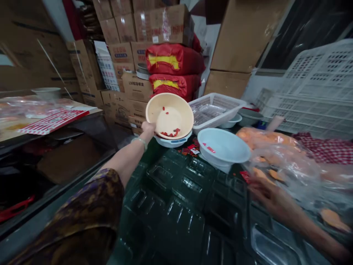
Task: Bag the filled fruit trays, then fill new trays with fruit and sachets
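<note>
My left hand (149, 129) is shut on the rim of a tilted beige plastic bowl (168, 108), and small red pieces lie in its lower side. Just below that bowl sits the edge of a white bowl (173, 142). My right hand (268, 197) reaches over dark clear plastic trays (176, 195), by a plastic bag of orange slices (275, 154). A small red sachet (245, 176) is at its fingertips, and I cannot tell if it is held. Several similar sachets (190, 149) lie beside a light blue plastic bowl (222, 147).
A white basket (217, 110) holds clear packets. Red sacks (173, 60) and cardboard boxes (162, 25) are stacked behind. White plastic crates (311, 84) stand at the right, near a red checked cloth (328, 147). A table (16, 125) with red-and-white paper stands at the left.
</note>
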Motion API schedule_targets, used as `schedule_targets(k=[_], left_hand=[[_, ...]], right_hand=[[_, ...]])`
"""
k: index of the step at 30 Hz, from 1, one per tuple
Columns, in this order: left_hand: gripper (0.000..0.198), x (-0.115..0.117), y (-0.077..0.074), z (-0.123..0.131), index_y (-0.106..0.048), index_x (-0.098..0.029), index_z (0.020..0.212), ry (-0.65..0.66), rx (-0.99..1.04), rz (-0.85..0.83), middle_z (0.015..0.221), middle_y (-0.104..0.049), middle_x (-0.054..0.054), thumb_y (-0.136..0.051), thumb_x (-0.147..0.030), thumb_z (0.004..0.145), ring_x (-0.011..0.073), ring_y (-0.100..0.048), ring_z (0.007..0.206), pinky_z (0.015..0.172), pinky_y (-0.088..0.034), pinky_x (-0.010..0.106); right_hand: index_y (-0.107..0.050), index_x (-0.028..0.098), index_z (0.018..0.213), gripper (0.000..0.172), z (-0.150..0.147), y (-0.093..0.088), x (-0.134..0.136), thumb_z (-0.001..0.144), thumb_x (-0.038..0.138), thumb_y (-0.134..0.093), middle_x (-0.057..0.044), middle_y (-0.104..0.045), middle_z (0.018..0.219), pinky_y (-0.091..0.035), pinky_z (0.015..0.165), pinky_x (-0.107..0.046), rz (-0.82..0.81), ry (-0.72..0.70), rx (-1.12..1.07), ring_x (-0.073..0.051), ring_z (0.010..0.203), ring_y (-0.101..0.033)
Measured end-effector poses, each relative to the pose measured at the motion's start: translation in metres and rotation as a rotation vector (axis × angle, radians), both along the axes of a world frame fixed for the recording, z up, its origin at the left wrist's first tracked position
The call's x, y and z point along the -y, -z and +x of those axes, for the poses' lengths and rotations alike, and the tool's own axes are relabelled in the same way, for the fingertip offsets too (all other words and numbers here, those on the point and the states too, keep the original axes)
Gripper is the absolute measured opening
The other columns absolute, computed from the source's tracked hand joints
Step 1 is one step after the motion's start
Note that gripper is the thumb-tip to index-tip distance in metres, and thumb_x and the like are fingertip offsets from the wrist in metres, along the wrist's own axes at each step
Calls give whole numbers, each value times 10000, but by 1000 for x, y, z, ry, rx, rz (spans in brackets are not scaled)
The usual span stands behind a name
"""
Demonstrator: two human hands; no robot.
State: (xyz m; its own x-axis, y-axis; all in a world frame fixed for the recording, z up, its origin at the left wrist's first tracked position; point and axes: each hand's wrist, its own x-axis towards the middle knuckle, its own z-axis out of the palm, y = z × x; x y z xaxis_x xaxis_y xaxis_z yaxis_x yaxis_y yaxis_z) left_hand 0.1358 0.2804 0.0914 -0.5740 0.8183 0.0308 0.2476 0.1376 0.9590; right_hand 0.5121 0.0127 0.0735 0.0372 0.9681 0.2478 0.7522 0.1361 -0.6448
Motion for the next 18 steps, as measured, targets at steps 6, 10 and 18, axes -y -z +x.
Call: schedule_targets(k=[6,10,18], left_hand=[[215,9,-30,-2,-601,-104,885,20,131,55,760,-618,94,-558,-121,675,255,-613,717,532,-507,381],[198,25,-54,57,-604,-125,815,272,232,132,636,-595,30,-513,-123,639,173,-586,608,513,-494,305],[62,48,-20,196,-583,-153,550,660,246,-105,454,-542,14,-567,-134,607,171,-556,448,442,-448,277]], right_hand=[[-445,185,992,405,-53,-15,-40,741,490,-533,-36,-608,816,-442,424,-245,-385,51,-493,-152,584,-612],[-475,173,898,306,-90,-18,-39,743,432,-523,-2,-583,764,-404,405,-204,-687,-102,-589,-114,548,-586],[-453,178,1003,386,-158,-13,-43,719,402,-587,15,-555,761,-414,396,-201,-853,-215,-780,-114,549,-584]])
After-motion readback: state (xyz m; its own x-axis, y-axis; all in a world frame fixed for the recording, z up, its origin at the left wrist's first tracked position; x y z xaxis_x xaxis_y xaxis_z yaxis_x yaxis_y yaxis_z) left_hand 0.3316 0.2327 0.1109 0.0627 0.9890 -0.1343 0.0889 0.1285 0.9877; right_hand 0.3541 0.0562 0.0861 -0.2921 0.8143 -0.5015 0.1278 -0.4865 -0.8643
